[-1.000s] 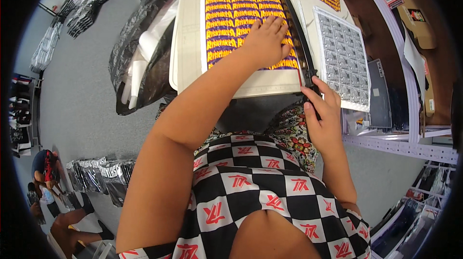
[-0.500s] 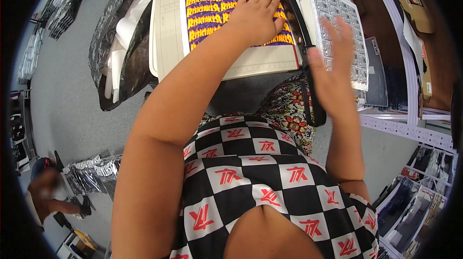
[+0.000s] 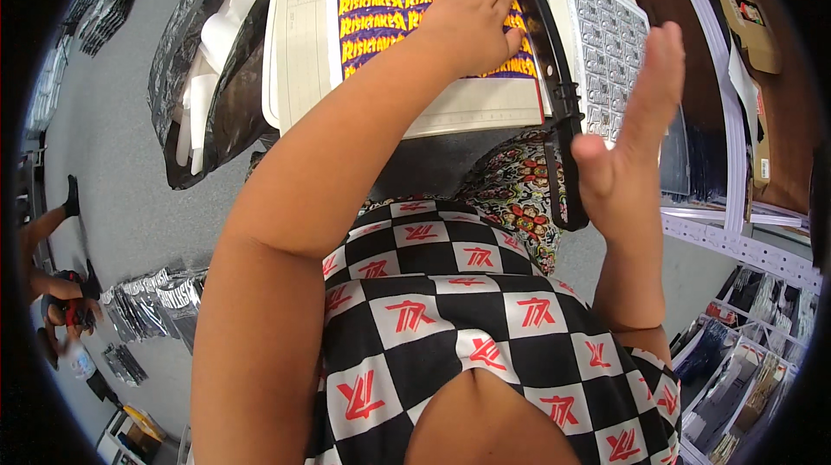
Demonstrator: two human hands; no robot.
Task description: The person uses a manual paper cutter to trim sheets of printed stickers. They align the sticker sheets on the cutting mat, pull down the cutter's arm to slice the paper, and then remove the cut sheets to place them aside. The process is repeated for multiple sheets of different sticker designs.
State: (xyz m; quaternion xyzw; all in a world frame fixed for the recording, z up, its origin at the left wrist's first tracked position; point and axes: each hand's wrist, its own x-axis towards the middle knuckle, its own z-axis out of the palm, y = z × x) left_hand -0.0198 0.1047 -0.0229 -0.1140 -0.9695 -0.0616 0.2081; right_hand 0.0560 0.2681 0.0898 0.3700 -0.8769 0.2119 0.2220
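Observation:
My left hand lies flat on a sheet of purple stickers with yellow lettering, its fingers spread. The sheet rests on the cream board of a paper cutter, its right side along the black cutter arm. That arm is down, with its handle sticking out past the board's near edge. My right hand is raised just right of the handle. Its palm is open, fingers straight and thumb apart, and nothing is in it. Behind it lies a silver sheet with a repeated black print.
A black plastic bag with white rolls stands left of the cutter. On the right are a metal shelf frame, cardboard pieces and bins of packets. Packaged goods and another person are at the lower left.
My right hand has swung right and nearer to me, from over the silver sheet to beside the handle. My left hand stays on the purple sheet. The other person has shifted.

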